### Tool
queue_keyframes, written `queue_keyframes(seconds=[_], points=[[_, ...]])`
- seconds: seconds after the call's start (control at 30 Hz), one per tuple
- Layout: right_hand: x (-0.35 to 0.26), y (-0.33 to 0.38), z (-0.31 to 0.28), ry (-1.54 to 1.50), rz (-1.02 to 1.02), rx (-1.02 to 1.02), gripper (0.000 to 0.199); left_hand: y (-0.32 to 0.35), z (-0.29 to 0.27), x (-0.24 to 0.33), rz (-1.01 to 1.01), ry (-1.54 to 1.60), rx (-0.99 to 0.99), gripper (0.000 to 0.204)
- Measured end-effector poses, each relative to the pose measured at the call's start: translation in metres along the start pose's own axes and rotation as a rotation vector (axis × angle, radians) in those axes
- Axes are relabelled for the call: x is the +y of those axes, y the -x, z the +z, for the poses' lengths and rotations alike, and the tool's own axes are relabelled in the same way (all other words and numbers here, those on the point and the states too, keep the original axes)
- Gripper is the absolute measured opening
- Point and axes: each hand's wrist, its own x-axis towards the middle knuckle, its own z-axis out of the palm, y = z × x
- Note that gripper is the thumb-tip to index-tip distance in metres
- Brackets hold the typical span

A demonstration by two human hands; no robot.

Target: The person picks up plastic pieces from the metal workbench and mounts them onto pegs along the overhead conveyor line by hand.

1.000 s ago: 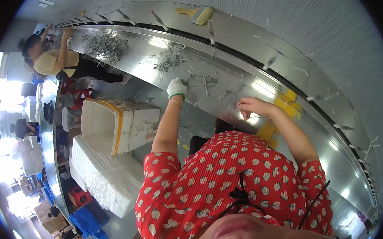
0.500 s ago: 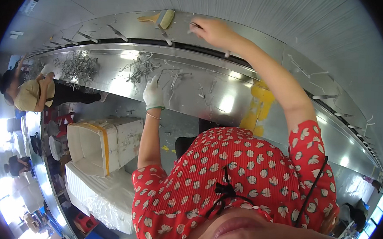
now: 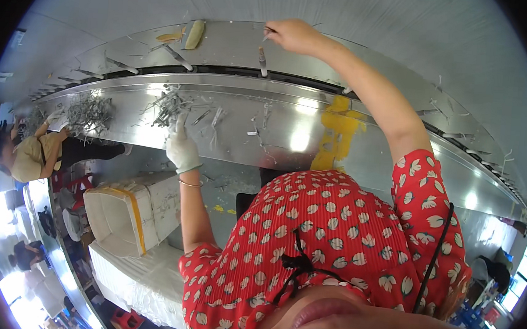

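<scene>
My right hand point(image 3: 294, 36), bare, reaches to the far side of the bench. Its fingers are pinched on a small thin dark piece point(image 3: 270, 30), and a pale sliver shows beneath it. Just under the fingertips stands an upright grey post point(image 3: 262, 62) with a brownish tip and a white base, apart from the hand. On the near strip of the bench, my left hand point(image 3: 183, 151) wears a white glove. Its index finger is stretched out at the edge of a pile of thin grey strips point(image 3: 173, 106); the other fingers are partly hidden.
More posts line the dark slot along the metal bench point(image 3: 284, 129). A wooden-handled brush point(image 3: 194, 35) lies at the back. Yellow patches point(image 3: 337, 136) mark the bench right of centre. White foam boxes point(image 3: 113, 221) stand lower left. A co-worker point(image 3: 32, 154) works at the far left near another strip pile point(image 3: 89, 115).
My left hand has moved left to the strip pile. My right hand stays pinched near the back while the view has shifted; a post now stands below it, and the brush appears farther left.
</scene>
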Motion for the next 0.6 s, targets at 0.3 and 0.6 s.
queue_keyframes(seconds=[0.3, 0.6], points=[[0.028, 0.078, -0.003, 0.075, 0.001, 0.033, 0.015, -0.021, -0.012, -0.009, 0.066, 0.622, 0.091, 0.035], [0.038, 0.157, -0.02, 0.434, 0.175, -0.257, 0.014, -0.012, -0.075, 0.083, -0.244, 1.109, -0.223, 0.051]])
